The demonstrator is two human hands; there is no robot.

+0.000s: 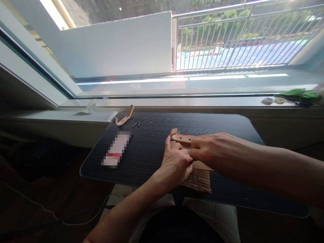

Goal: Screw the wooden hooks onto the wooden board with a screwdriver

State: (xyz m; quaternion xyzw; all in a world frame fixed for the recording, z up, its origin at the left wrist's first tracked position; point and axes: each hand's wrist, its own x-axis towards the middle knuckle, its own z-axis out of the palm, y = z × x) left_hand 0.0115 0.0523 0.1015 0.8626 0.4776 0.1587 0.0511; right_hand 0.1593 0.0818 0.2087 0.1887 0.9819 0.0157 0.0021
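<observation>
1. Daylight is pouring through a wide window onto a dark table [152, 152], with a railing showing outside
2. Left hand [176, 163] is curling narrow, its thumb pressing up against a hook [181, 137] that is lying on cardboard [199, 180] near the table's front middle
3. Right hand [212, 150] is reaching across, fingers pinching narrow where both hands are meeting; what it is pinching is hiding behind the left hand
4. I am judging the cardboard likely to be sliding on the smooth top if either hand is pushing sideways, carrying the hook askew; fingers crowding this close are risking a nip
5. Loose screws [137, 124] are lying beside a spare hook [124, 118] at the far edge, where a jolt could be sending them off
6. Only a packet [116, 149] is looking like a container, lying flat left of the hands; its contents I cannot tell
</observation>
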